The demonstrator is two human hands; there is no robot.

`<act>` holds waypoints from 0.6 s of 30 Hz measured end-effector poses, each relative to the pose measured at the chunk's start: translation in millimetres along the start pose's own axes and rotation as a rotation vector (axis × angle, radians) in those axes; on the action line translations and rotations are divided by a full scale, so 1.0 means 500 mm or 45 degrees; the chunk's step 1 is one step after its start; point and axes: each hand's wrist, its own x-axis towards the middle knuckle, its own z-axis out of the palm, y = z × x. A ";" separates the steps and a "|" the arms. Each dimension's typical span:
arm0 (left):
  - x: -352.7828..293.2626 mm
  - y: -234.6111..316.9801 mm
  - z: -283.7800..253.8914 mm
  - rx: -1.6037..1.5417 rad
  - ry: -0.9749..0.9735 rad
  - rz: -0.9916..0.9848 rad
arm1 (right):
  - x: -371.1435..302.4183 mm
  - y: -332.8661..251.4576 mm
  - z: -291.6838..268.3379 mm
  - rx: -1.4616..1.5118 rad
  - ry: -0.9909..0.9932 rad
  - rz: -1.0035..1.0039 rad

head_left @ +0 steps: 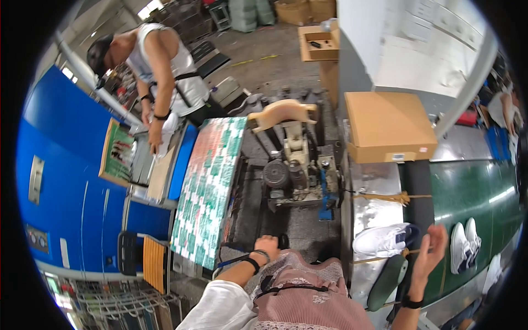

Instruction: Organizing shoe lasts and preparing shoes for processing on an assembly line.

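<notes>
My left hand [268,248] is closed in front of my apron [308,300], beside a small dark object; what it holds, if anything, is hidden. At the right, my right hand [432,250] is raised with its fingers apart and nothing in it. Just left of it, a white sneaker [379,241] with a dark collar lies on a metal tabletop [379,212]. A pair of white sneakers [465,246] stands on the green conveyor belt [467,190], to the right of that hand. Below the single sneaker is a dark green oblong pad [386,286].
A cardboard box [390,124] sits farther along the right bench. Ahead on the floor stands a machine with a motor [278,173]. To the left are a patterned table [212,187] and a wooden-slatted chair [154,263]. A co-worker [165,66] bends over a workbench at the far left.
</notes>
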 end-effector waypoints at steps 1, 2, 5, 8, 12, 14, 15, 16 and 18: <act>-0.035 -0.053 0.004 0.112 0.031 -0.042 | 0.041 -0.068 0.024 0.019 -0.041 -0.218; -0.056 -0.108 0.005 0.171 -0.051 -0.062 | 0.075 -0.140 0.050 0.044 -0.068 -0.436; -0.120 -0.246 0.042 0.190 -0.146 -0.175 | 0.141 -0.386 0.136 0.391 -0.237 -1.038; -0.160 -0.345 0.053 0.156 0.048 -0.170 | 0.119 -0.488 0.223 0.509 -0.329 -1.270; -0.131 -0.403 -0.008 -0.154 0.458 -0.303 | 0.051 -0.598 0.337 0.448 -0.284 -1.261; -0.130 -0.433 -0.027 -0.168 0.429 -0.417 | 0.030 -0.645 0.404 0.457 -0.294 -1.265; -0.130 -0.451 -0.027 -0.173 0.362 -0.469 | 0.015 -0.668 0.442 0.461 -0.300 -1.266; -0.123 -0.483 -0.014 -0.182 0.304 -0.486 | 0.003 -0.692 0.480 0.465 -0.303 -1.270; -0.134 -0.517 -0.022 -0.230 0.255 -0.480 | -0.003 -0.734 0.541 0.454 -0.303 -1.310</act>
